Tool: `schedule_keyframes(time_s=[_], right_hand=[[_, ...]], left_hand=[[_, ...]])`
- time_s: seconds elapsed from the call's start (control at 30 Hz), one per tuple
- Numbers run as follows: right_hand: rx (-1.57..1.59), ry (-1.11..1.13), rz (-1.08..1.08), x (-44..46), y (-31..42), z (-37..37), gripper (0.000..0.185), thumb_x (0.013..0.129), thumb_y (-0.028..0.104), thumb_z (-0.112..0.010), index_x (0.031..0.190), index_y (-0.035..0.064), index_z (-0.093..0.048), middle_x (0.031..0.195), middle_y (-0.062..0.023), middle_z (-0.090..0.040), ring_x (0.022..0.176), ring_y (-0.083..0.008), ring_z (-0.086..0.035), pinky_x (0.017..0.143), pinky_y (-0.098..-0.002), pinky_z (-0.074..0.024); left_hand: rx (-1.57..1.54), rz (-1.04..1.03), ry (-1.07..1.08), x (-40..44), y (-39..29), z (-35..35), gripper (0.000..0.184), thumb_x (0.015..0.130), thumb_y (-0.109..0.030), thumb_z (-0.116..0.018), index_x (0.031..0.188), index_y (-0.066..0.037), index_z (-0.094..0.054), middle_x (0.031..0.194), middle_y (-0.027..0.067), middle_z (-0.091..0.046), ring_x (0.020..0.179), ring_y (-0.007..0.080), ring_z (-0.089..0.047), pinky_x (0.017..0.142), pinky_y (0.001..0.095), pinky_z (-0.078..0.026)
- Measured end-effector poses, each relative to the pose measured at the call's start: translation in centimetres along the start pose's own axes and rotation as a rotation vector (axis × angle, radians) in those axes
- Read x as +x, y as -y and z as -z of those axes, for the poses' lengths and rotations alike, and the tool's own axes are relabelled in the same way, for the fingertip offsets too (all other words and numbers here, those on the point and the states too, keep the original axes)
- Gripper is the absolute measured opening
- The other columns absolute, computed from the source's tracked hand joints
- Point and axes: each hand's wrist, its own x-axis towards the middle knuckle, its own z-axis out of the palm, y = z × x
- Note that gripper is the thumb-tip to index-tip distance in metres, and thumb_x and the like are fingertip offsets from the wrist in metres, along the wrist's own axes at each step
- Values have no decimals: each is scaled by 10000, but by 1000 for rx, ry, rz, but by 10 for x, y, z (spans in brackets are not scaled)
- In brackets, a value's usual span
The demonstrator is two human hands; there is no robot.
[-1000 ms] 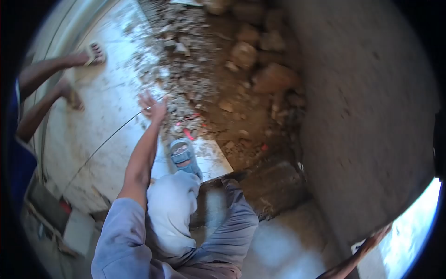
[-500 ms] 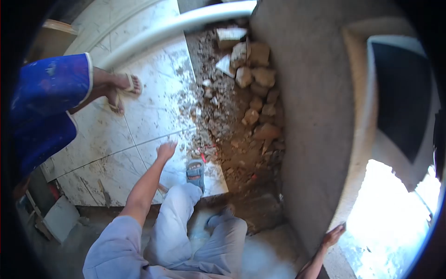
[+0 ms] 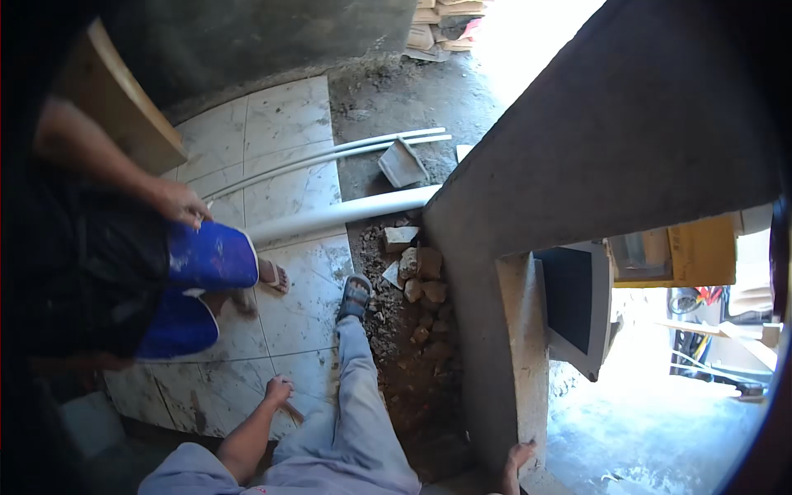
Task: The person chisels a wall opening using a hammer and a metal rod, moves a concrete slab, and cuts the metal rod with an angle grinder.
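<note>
My left hand (image 3: pixel 280 389) is low over the tiled floor (image 3: pixel 307 363), its fingers curled closed; what is inside them is too small to make out. A thin brown piece (image 3: pixel 292 412) shows just below that hand, beside my leg. My right hand (image 3: pixel 521 452) rests on the lower end of the grey wall's edge (image 3: pixel 528 371), fingers laid against it. My sandaled foot (image 3: pixel 355 299) stands where the tiles meet the rubble (image 3: pixel 429 290).
At the left a person in blue shorts (image 3: pixel 216 256) stands on the tiles. White pipes (image 3: pixel 346 211) cross the floor ahead, near a grey tray (image 3: pixel 403 163). Through the opening at right are a dark panel (image 3: pixel 568 297) and a yellow box (image 3: pixel 705 252).
The view has swung upward, showing more floor and the opening at right. My left hand went from spread fingers to curled. My sandaled foot has moved forward along the rubble's edge.
</note>
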Motion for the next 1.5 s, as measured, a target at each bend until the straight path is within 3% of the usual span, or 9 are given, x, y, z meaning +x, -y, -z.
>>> schedule_keyframes(time_s=[0.1,0.17,0.3,0.43,0.5,0.7,0.9,1.13,1.5], right_hand=[[-35,335,-93,-65,90,27,283,937,273,-455,1147,92,-513,1057,-227,-609,959,-421,-620,769,-496,-531],[-281,573,521,-84,143,1,313,901,300,-533,1135,101,-596,1083,-230,-630,1028,-426,-596,858,-513,-488],[235,817,796,-124,377,60,401,954,369,-421,1171,81,-596,1099,-205,-626,1075,-371,-577,903,-446,-454],[742,1110,954,-134,583,193,288,958,261,-508,1075,16,-602,804,-49,-597,700,-110,-554,647,-287,-483],[755,1061,1162,-141,665,282,274,968,255,-511,1079,19,-596,746,-5,-563,656,-71,-525,572,-241,-441],[1130,1367,1071,-192,794,458,312,957,270,-556,1074,-16,-600,767,3,-572,681,-60,-511,588,-227,-432],[1184,1067,1330,-203,914,522,278,939,282,-586,1040,27,-632,768,-4,-606,660,-57,-528,598,-228,-437],[1217,1049,1230,-184,1031,550,269,931,245,-591,1049,4,-612,828,-56,-622,762,-127,-596,691,-282,-474],[1302,864,1337,-109,1145,596,266,948,261,-552,1034,14,-603,867,-74,-653,808,-141,-632,702,-301,-493]], left_hand=[[-67,-34,60,-6,-77,4,215,835,-125,-514,965,12,-618,766,128,-671,584,177,-640,597,310,-517],[-139,-19,70,14,-153,0,238,865,-169,-494,950,4,-633,721,112,-661,570,176,-635,565,313,-500],[-120,-188,379,7,-300,4,278,913,-186,-448,1104,-44,-594,755,92,-657,551,157,-606,538,293,-488],[-302,-442,374,-20,-445,25,341,934,-230,-481,1219,-51,-529,922,78,-648,689,140,-626,589,283,-496],[-619,-540,473,-47,-537,71,420,936,-280,-535,1272,-32,-486,1059,65,-608,848,134,-614,671,268,-497],[-851,-922,518,-113,-685,236,384,900,-145,-619,1240,-12,-501,1035,66,-619,954,136,-596,849,282,-472],[-842,-1100,571,-82,-793,329,297,906,-125,-609,1178,-14,-563,1015,78,-629,976,134,-599,887,301,-482],[-583,-1094,656,-16,-930,403,152,803,-30,-690,932,-36,-610,934,108,-682,877,150,-643,807,293,-511],[-176,-1398,756,36,-1111,420,174,765,69,-674,870,-35,-582,874,137,-685,800,187,-669,714,297,-535]])
